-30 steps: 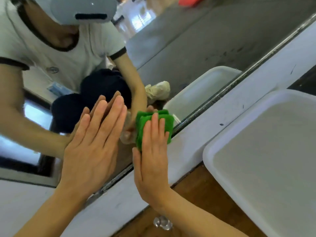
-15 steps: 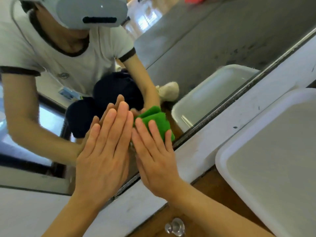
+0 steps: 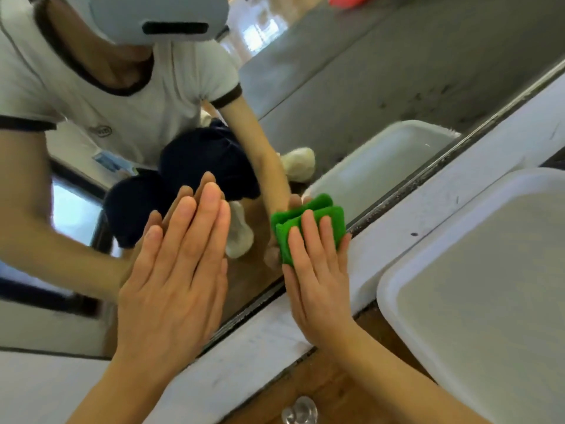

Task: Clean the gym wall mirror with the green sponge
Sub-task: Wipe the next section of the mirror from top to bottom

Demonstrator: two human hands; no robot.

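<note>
Your right hand [image 3: 318, 276] presses the folded green sponge [image 3: 308, 228] flat against the wall mirror [image 3: 351, 87], fingers straight and laid over it, right down by the mirror's lower edge next to the white ledge [image 3: 443, 191]. Half a second ago that hand sat snug beside your left; now it's slid off to the right, so there's a clear gap between the two. Your left hand [image 3: 174, 280] hasn't budged, palm flat on the glass with fingers straight and together. The white plastic tub [image 3: 477, 301] sits at your right on the wooden floor [image 3: 324, 390], near the ledge.
</note>
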